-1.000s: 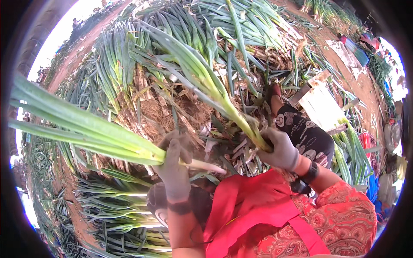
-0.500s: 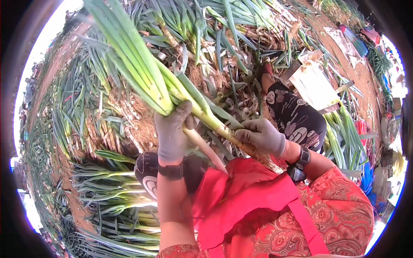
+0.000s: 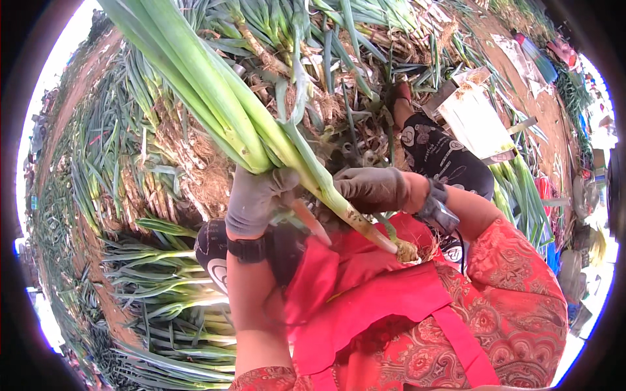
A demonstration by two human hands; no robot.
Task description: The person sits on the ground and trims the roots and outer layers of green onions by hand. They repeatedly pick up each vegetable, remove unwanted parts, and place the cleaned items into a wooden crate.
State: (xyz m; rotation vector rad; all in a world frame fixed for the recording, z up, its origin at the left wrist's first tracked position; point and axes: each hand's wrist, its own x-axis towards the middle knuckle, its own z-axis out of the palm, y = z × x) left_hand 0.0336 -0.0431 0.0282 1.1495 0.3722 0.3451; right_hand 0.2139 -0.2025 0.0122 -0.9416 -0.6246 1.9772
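Two leeks [image 3: 228, 117] are gathered in my left hand [image 3: 257, 195], its gloved fingers closed round them where the leaves meet the stems. One pale stem [image 3: 310, 225] points down toward the red apron [image 3: 365, 306]; the other slants right to a muddy root end [image 3: 407, 251]. Behind that longer stem is my gloved right hand [image 3: 368, 190], fingers curled and partly hidden, so what they grip is unclear.
Piled leeks with tangled roots [image 3: 189, 169] lie ahead and left; more leeks lie in rows [image 3: 163, 300] at lower left. At right are a white board [image 3: 476, 120] in a frame, my patterned trouser leg [image 3: 443, 163] and the dirt floor [image 3: 541, 130].
The left hand has moved up, swinging its leek upright alongside the one from my right hand, and now holds both. The right hand has shifted up behind the longer stem.
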